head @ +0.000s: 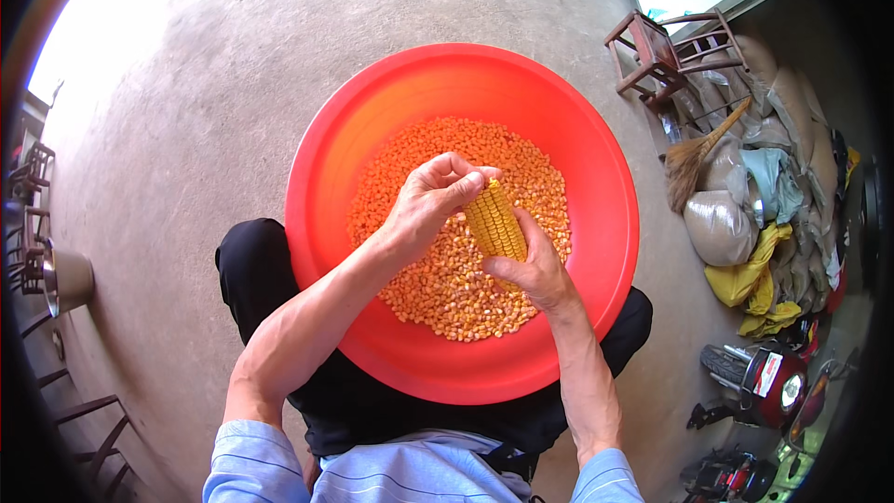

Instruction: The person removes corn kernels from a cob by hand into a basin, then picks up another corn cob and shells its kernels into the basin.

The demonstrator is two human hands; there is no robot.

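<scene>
A yellow ear of corn (494, 222), its rows of kernels showing, is held above a wide red plastic basin (447, 374). My right hand (536, 260) grips its lower end, thumb on the near side and fingers behind it. At the upper tip, the thumb and fingers of my left hand (447, 188) pinch the ear; whether a loose kernel is between them is hidden. Loose corn kernels (447, 307) cover the basin's bottom, more orange on the left and paler near the front. The basin rests between my knees, over my dark trousers.
Stuffed sacks (719, 220) are piled at the right, with a straw broom (698, 154) and yellow bags (751, 279) on them. A wooden chair (653, 56) stands behind. Red motorcycles (768, 384) are parked lower right. At left are a metal bucket (70, 279) and wooden chairs (105, 433).
</scene>
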